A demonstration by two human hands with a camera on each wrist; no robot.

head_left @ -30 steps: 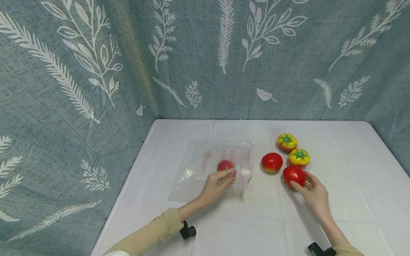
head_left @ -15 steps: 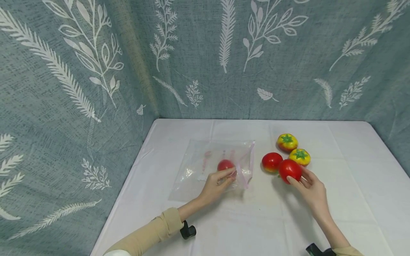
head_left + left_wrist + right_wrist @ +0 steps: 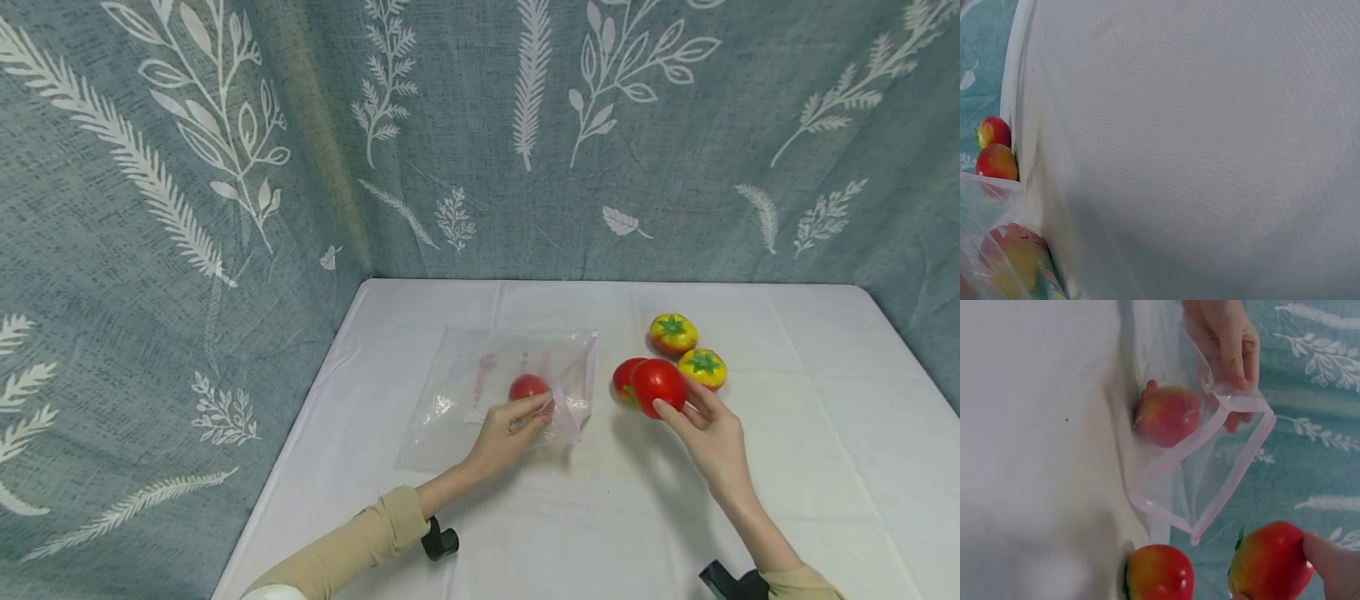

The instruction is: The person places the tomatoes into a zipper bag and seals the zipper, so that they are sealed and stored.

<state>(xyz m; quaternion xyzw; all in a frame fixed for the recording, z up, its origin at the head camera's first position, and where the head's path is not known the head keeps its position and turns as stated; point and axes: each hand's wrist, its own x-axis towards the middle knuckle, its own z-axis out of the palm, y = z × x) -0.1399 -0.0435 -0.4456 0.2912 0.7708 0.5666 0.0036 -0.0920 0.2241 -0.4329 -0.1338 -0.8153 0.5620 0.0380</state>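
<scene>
My left hand (image 3: 504, 435) pinches the upper layer of a clear zip bag (image 3: 442, 425) near its pink-edged mouth. In the right wrist view that pink rim (image 3: 1244, 465) gapes wide, lifted off the table. Inside the bag lies one red tomato (image 3: 527, 386), yellowish in places. My right hand (image 3: 716, 442) holds another red tomato (image 3: 660, 388) between thumb and fingers, raised over the table to the right of the bag. Behind the held one, a third red tomato (image 3: 622, 379) on the table is partly hidden.
Two tomatoes with yellow tops and green leaf caps, a far one (image 3: 672, 334) and a nearer one (image 3: 703, 368), sit behind my right hand. A white cloth covers the table (image 3: 570, 533). Blue-green leaf-patterned curtains (image 3: 480, 208) stand behind and at the sides.
My right hand has lifted the tomato and carried it left, now overlapping the red one on the table. The left hand and the bag stay in place.
</scene>
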